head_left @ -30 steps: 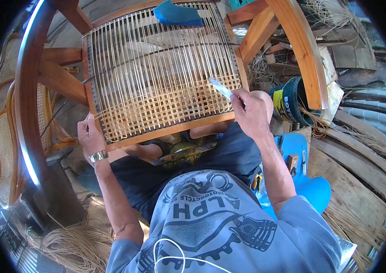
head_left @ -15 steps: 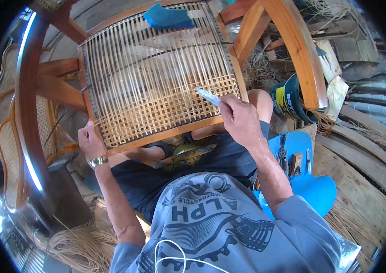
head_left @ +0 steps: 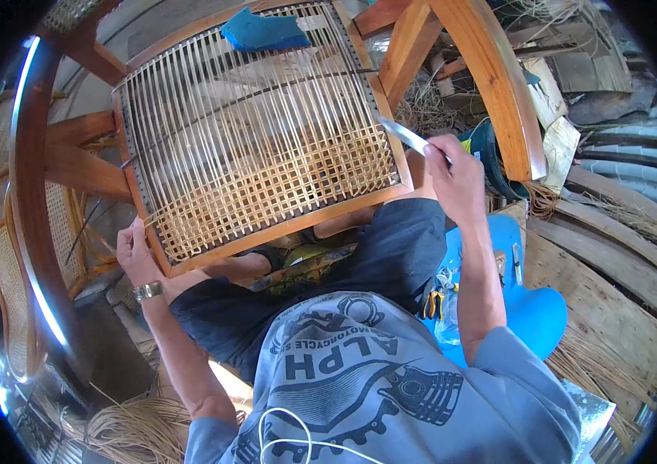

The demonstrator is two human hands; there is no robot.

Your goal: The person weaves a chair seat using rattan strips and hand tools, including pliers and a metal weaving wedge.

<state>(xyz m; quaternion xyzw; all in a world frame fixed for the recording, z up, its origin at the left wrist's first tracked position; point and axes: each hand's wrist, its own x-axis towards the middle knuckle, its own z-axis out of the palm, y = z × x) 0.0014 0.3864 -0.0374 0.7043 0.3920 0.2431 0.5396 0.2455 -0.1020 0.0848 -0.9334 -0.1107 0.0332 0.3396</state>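
A wooden chair frame (head_left: pixel 266 240) lies tilted across my lap, its seat strung with long cane strands (head_left: pixel 212 100). Along the near side the cane is woven into an open grid (head_left: pixel 266 185). My left hand (head_left: pixel 136 251) is closed at the near left edge of the frame, fingers pressed together there. In my right hand (head_left: pixel 458 182) is a pale, pointed knife (head_left: pixel 406 135), gripped over the right rail with its tip towards the seat. A blue piece of foam or cloth (head_left: pixel 263 32) rests on the far strands.
A blue plastic stool (head_left: pixel 526 309) with small tools on it stands at my right. Beyond the curved chair leg (head_left: pixel 495 85) is a dark bucket (head_left: pixel 491 151). Cane bundles (head_left: pixel 139 433) lie at lower left, and a woven cane chair (head_left: pixel 23 271) stands at left.
My right hand has lifted the knife off the woven grid and moved right to the seat's edge. The chair frame has shifted slightly left, with my left hand still at its edge.
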